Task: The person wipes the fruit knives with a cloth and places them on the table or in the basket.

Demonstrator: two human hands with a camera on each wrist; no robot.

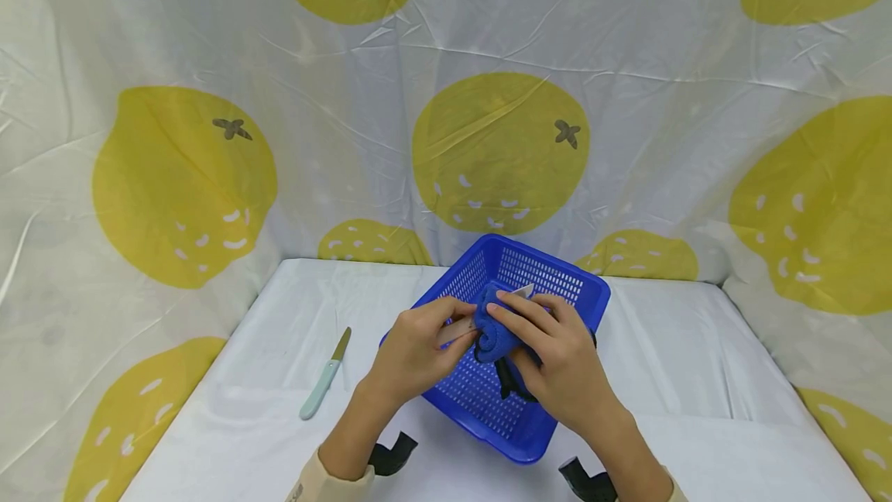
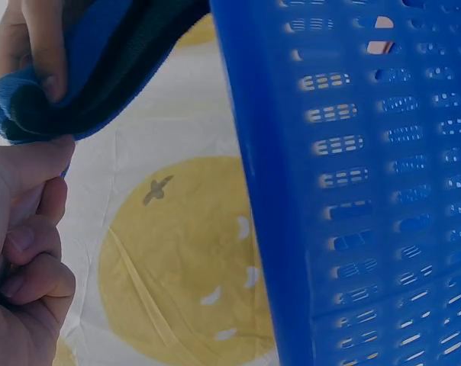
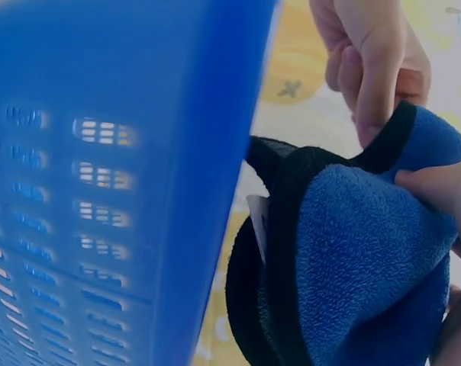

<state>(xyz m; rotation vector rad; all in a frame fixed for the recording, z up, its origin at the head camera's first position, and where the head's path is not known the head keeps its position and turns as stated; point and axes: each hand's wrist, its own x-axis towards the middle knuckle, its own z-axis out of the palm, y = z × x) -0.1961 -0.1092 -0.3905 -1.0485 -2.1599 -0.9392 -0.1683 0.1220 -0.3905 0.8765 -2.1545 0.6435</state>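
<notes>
Both hands work a blue cloth over a basket near the middle of the tabletop.

Largest first: white tabletop (image 1: 697, 347); blue slotted basket (image 1: 557, 285), set cornerwise; blue cloth (image 1: 496, 331) with black trim, held above the basket. Left hand (image 1: 411, 351) pinches a pale thin piece, likely a blade, that enters the cloth; right hand (image 1: 557, 355) curls round the cloth. Cloth looks soft, light, floppy: best gripped bunched. Knife (image 1: 325, 374) lies toward the left edge.
</notes>
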